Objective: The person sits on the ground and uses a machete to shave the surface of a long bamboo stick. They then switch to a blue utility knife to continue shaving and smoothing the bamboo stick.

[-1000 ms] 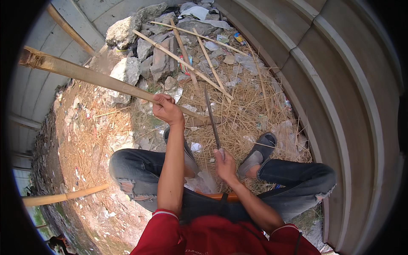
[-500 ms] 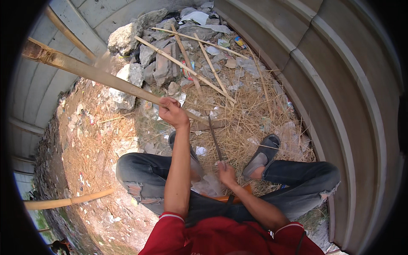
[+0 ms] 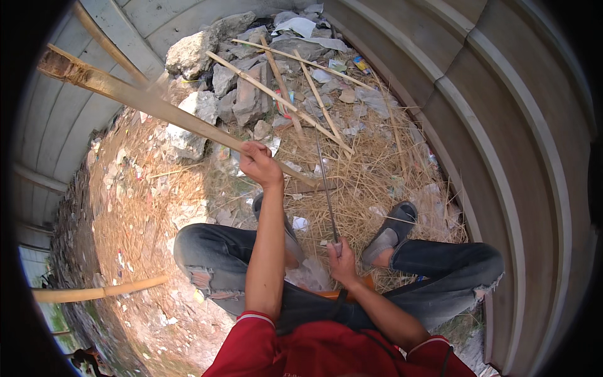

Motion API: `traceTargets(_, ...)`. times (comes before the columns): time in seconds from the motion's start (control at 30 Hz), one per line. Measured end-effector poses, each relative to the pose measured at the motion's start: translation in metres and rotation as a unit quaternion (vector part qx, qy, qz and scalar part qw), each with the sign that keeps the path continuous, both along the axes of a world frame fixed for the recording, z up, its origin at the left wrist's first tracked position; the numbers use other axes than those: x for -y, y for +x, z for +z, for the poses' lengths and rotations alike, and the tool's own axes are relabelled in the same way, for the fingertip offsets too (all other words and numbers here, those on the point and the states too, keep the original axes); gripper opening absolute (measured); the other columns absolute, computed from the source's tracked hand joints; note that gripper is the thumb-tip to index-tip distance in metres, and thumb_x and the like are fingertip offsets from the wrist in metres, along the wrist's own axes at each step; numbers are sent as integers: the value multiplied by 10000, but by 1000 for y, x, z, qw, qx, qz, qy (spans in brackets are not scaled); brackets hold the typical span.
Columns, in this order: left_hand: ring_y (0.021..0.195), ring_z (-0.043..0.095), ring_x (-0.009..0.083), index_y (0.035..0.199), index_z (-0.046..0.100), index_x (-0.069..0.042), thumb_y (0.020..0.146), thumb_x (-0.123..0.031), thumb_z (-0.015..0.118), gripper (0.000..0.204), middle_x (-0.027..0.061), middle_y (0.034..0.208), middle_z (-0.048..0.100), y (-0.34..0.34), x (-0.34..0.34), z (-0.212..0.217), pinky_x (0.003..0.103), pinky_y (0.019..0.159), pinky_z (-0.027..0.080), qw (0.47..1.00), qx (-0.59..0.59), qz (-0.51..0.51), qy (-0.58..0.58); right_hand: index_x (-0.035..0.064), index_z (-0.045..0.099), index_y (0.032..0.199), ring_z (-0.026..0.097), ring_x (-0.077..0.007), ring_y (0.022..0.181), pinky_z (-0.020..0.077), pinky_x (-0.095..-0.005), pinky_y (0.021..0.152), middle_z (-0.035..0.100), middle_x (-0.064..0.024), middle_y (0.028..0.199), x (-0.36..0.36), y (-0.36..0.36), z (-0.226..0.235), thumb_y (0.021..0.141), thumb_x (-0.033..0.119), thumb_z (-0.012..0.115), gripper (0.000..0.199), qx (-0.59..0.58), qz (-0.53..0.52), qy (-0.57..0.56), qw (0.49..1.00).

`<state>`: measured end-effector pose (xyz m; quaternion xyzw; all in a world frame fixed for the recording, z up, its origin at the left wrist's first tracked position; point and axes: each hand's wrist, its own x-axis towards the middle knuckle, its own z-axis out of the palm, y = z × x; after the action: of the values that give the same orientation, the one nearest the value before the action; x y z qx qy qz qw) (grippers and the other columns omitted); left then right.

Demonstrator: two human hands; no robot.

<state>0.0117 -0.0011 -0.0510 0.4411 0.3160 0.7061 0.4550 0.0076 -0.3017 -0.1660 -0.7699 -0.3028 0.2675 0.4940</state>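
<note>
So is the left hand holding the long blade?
No, the left hand grips the bamboo pole; the right hand holds the long blade.

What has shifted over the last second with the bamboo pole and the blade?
The left hand has slid a little farther out along the long split bamboo pole, arm straighter. The right hand keeps its grip on the long dark metal blade, point still in the straw. Legs unchanged.

You hold one bamboo pole [image 3: 157, 103] and one long blade [image 3: 326, 188]. Two shoes [image 3: 389, 232] rest on straw; four thin sticks [image 3: 282, 100] (approximately) lie ahead.
</note>
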Motion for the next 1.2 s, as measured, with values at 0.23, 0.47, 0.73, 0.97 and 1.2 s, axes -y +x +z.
traceTargets(0.23,501,312,62,767,452,-73,1063,-484,428,508,-29,615,363,1,-5,5,233,463,268,999,18,-32,7,-42,586,863,622,-264,514,486,-403,501,602,-161,656,1,-2,-84,992,420,547,481,-105,37,-123,986)
traceTargets(0.47,618,405,109,858,487,-67,1061,-531,393,516,14,725,440,-18,0,1,254,581,350,972,168,-162,2,-61,613,922,597,-252,488,486,-398,486,592,-128,649,-2,7,-36,978,428,570,494,-325,-3,-177,929)
traceTargets(0.73,735,475,137,928,496,-55,1053,-479,464,443,39,803,502,-8,1,5,269,707,408,990,46,-130,34,-19,581,1032,529,-179,483,453,-356,443,517,-51,633,-8,8,-33,1005,392,573,412,-344,-9,-185,921)
traceTargets(0.97,693,627,137,948,529,-38,1018,-380,591,355,89,825,665,-9,12,17,272,666,500,987,-53,-150,18,-33,617,906,580,-233,477,475,-394,486,548,-77,596,-8,12,-45,975,425,588,465,-358,-39,-178,916)
traceTargets(1.2,581,637,149,843,566,-26,988,-402,639,410,71,638,638,-1,6,15,261,576,505,983,-79,-169,4,49,524,856,496,-155,430,417,-332,404,504,-38,623,-16,12,-8,1021,389,554,379,-312,-74,-62,945)
